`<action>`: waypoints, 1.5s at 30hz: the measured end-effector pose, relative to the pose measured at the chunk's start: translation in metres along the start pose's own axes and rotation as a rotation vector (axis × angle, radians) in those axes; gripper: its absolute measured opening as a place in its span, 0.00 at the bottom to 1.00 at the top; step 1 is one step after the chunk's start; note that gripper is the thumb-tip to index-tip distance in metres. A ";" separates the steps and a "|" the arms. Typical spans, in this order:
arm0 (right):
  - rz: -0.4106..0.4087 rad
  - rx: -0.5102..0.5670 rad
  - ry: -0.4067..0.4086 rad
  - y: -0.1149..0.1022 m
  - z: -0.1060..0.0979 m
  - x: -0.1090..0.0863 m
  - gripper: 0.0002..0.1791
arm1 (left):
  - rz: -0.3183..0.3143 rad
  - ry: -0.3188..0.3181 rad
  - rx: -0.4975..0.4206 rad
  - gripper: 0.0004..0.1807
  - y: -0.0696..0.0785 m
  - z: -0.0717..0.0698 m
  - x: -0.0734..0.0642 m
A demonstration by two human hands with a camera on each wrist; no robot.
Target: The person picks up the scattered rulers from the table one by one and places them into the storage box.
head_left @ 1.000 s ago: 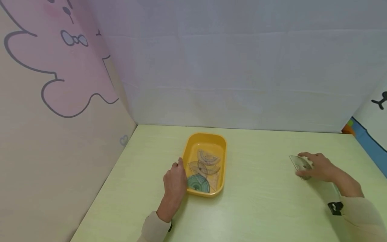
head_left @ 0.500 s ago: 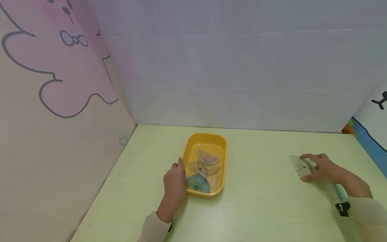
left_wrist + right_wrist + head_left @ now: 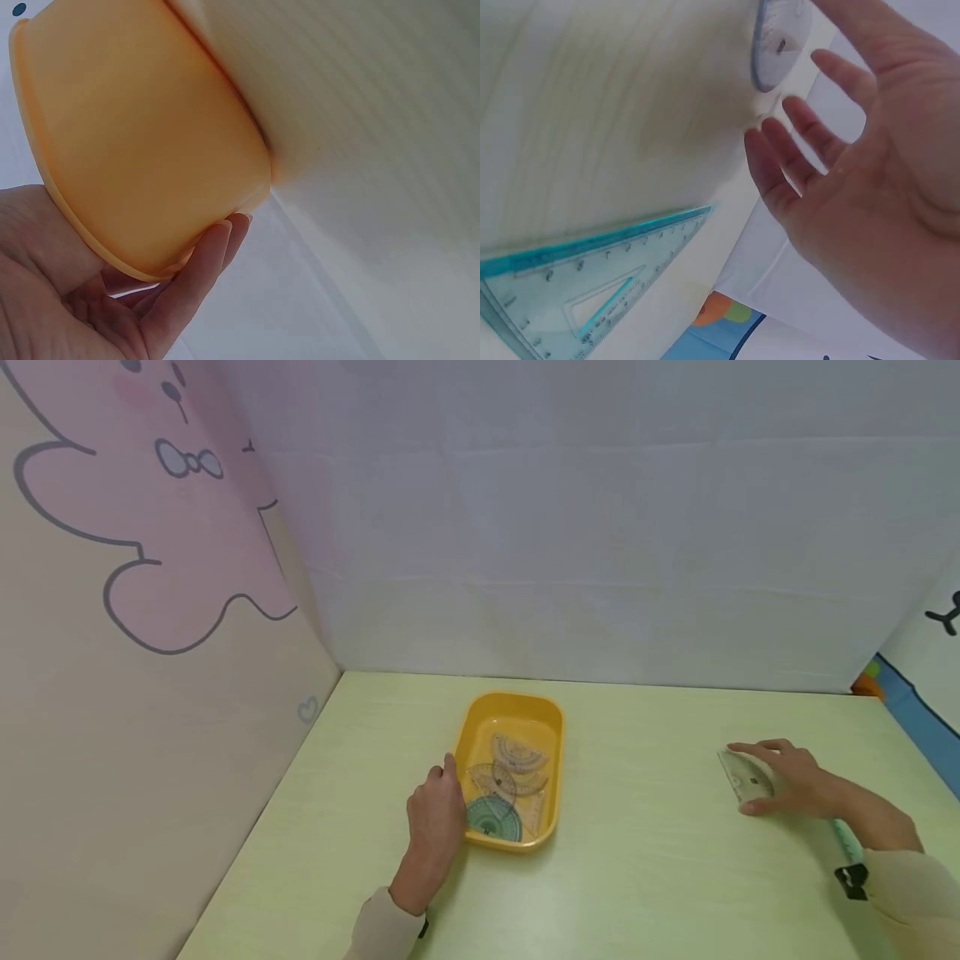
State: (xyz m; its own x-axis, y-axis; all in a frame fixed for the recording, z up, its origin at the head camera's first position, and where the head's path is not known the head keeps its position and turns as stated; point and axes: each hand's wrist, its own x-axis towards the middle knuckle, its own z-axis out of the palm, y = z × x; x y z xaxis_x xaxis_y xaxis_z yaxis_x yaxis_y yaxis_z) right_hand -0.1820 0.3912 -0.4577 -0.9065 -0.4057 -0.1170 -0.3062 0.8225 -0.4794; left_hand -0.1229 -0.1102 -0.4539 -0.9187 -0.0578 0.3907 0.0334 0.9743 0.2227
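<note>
My left hand (image 3: 437, 814) grips the left wall of a yellow plastic tray (image 3: 556, 760), and in the left wrist view its fingers (image 3: 202, 274) curl round the outside. Inside the tray lie several clear protractors (image 3: 517, 753), a green round-edged protractor (image 3: 493, 818) and a clear piece like a set square (image 3: 531, 812). At the right, my right hand (image 3: 806, 783) spreads thumb and forefinger across another clear protractor (image 3: 748, 777) on the table. In the right wrist view its other fingers are loosely extended. Whether the fingertips press on that protractor cannot be made out.
A teal-edged clear set square (image 3: 592, 281) lies on the table under the right wrist, mostly hidden in the head view. The pale green table (image 3: 622, 860) meets a white-covered wall (image 3: 570, 552) behind and a wall with a pink cartoon (image 3: 172, 552) at left.
My right hand first shifted slightly right, uncovering more of the protractor, then its forefinger reached left toward the protractor's far corner. That protractor, the left hand and the tray stay in place.
</note>
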 end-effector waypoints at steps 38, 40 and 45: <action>-0.101 -0.024 0.019 -0.020 0.013 0.006 0.45 | -0.008 0.003 -0.002 0.18 0.000 0.001 0.001; -0.089 -0.015 0.004 -0.022 0.013 0.006 0.45 | -0.010 -0.002 -0.001 0.18 0.000 0.001 0.002; -0.074 0.005 0.006 -0.023 0.015 0.006 0.45 | -0.008 -0.001 -0.001 0.17 -0.001 0.002 0.002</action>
State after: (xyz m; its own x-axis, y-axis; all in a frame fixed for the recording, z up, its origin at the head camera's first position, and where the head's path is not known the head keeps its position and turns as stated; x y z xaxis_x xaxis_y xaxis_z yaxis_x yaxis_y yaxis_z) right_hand -0.1762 0.3633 -0.4608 -0.8831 -0.4631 -0.0755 -0.3714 0.7881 -0.4908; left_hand -0.1256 -0.1108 -0.4547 -0.9193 -0.0654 0.3880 0.0264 0.9736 0.2267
